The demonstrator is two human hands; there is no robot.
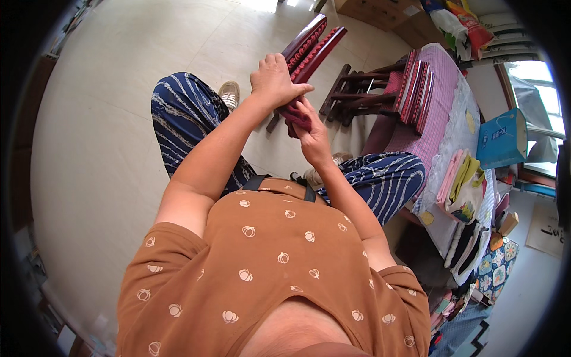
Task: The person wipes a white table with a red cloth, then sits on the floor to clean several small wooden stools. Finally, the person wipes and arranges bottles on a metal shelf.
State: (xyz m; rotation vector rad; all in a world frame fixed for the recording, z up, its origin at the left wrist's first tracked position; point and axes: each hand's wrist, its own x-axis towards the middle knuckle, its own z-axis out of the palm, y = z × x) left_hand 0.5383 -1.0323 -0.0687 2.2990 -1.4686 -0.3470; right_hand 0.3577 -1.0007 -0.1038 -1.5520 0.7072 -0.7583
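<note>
A folded wooden stool [312, 56] in dark red lacquer, with red cord woven along its rails, slants up and away in front of me. My left hand [276, 82] lies over its lower part, fingers wrapped around the rails and thumb pointing right. Just below, my right hand [316, 138] grips a bunched maroon cloth [296, 115] against the near end of the stool. One dark leg end [273, 122] pokes out beneath my left wrist. Where the cloth meets the wood is mostly hidden by my hands.
Several similar folded stools [412, 96] lean on a table with a pink checked cloth [439, 80] at right. Folded clothes [464, 187] and a blue paper bag [502, 138] are on it. Cardboard boxes [379, 15] stand at the back. Pale tiles [102, 125] cover the floor.
</note>
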